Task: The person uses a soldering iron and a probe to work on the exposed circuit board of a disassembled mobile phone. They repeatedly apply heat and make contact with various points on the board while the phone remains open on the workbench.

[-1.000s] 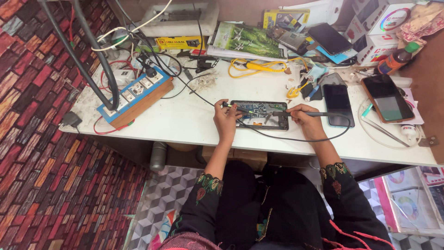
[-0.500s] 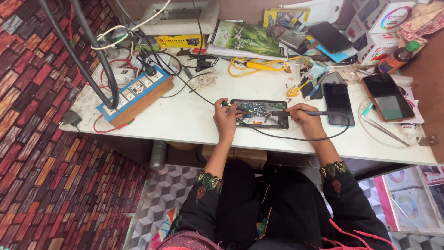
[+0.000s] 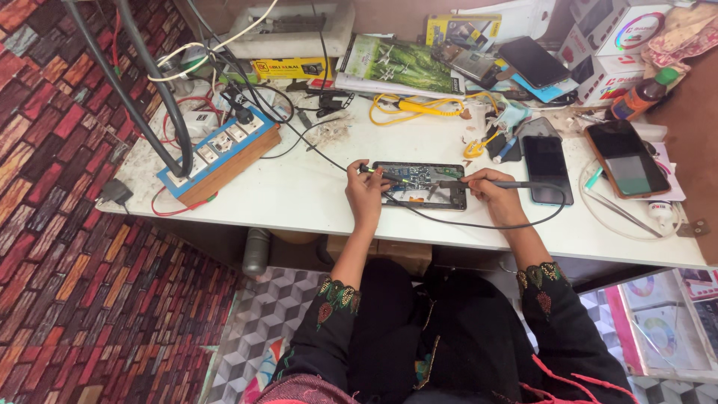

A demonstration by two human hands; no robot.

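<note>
An opened phone [image 3: 422, 184] with its circuit board showing lies flat on the white table [image 3: 299, 194] near the front edge. My left hand [image 3: 365, 191] is at its left end, gripping a thin tool with a green tip [image 3: 383, 176] that points onto the board. My right hand [image 3: 490, 194] is at the phone's right end, holding a dark pen-shaped soldering iron [image 3: 501, 184] whose tip rests over the board. A black cable [image 3: 479, 225] runs from the iron along the table's front.
Two dark phones [image 3: 547, 169] [image 3: 625, 158] lie to the right, with tweezers [image 3: 621, 213] beyond. A blue-and-white power strip on wood [image 3: 221, 153] sits left. Black hoses [image 3: 146, 90], yellow cable [image 3: 411, 108], boxes and a bottle [image 3: 643, 93] crowd the back.
Both hands stay on the opened phone; the tools shift only slightly over the board. The view has barely moved.
</note>
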